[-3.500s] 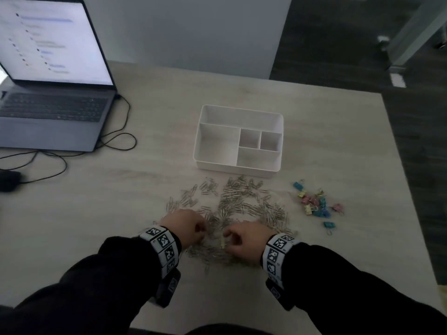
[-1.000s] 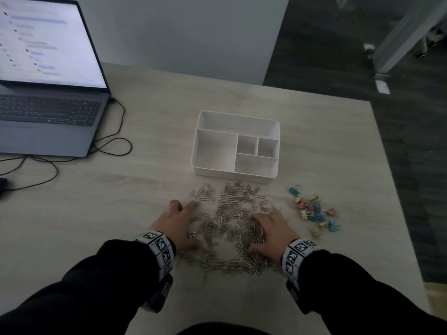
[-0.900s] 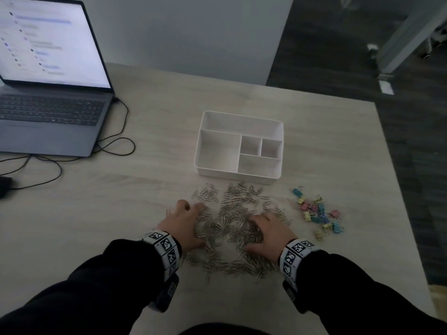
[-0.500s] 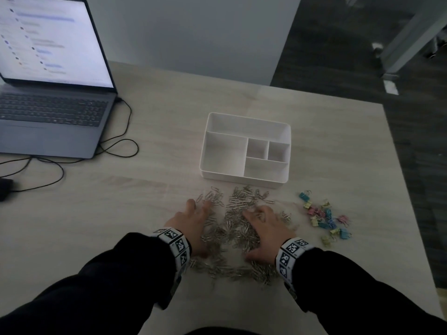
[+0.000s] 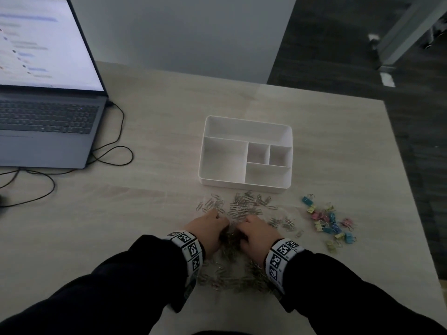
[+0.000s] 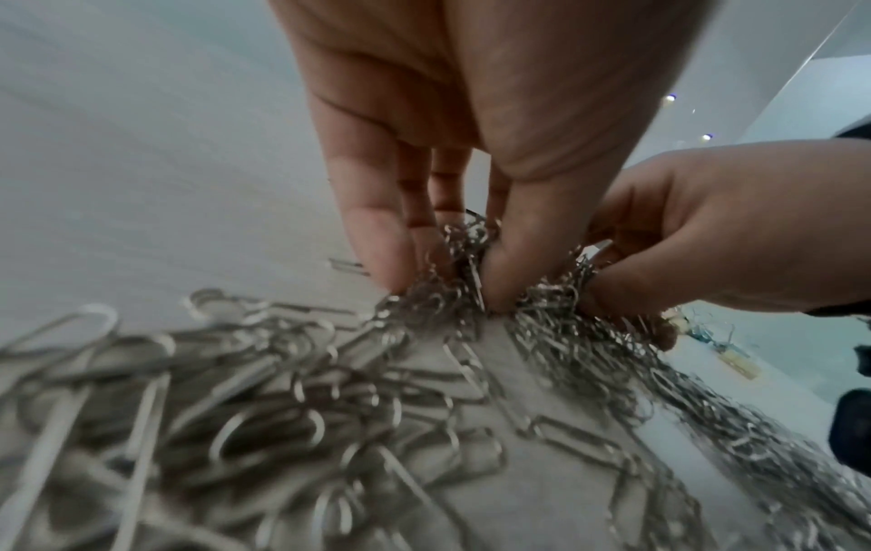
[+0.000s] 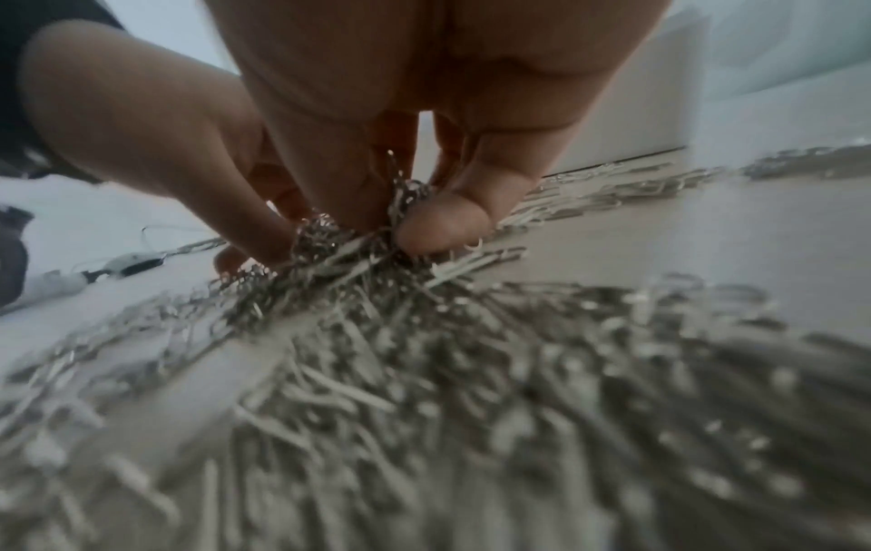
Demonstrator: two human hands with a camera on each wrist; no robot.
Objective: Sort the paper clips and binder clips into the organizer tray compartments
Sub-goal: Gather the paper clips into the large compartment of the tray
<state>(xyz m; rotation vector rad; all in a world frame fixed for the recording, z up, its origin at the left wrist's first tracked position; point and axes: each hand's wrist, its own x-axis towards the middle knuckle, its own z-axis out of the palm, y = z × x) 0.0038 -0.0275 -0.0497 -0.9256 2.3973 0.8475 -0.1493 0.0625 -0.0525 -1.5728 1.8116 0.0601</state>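
A loose heap of silver paper clips (image 5: 242, 207) lies on the table in front of the white organizer tray (image 5: 242, 187), whose compartments hold nothing. My left hand (image 5: 209, 228) and right hand (image 5: 256, 234) sit side by side in the heap, fingers curled. In the left wrist view my left hand (image 6: 452, 268) pinches a bunch of paper clips (image 6: 464, 257) between thumb and fingers. In the right wrist view my right hand (image 7: 401, 220) pinches its own bunch of paper clips (image 7: 401, 201). Coloured binder clips (image 5: 329, 222) lie in a small group to the right.
An open laptop (image 5: 43, 112) stands at the far left with black cables (image 5: 113, 151) trailing over the table. The table's right edge (image 5: 411, 189) runs close to the binder clips, with dark floor beyond.
Both hands were spread flat over the heap; they have drawn together at its middle and their fingers have curled around bunches of paper clips.
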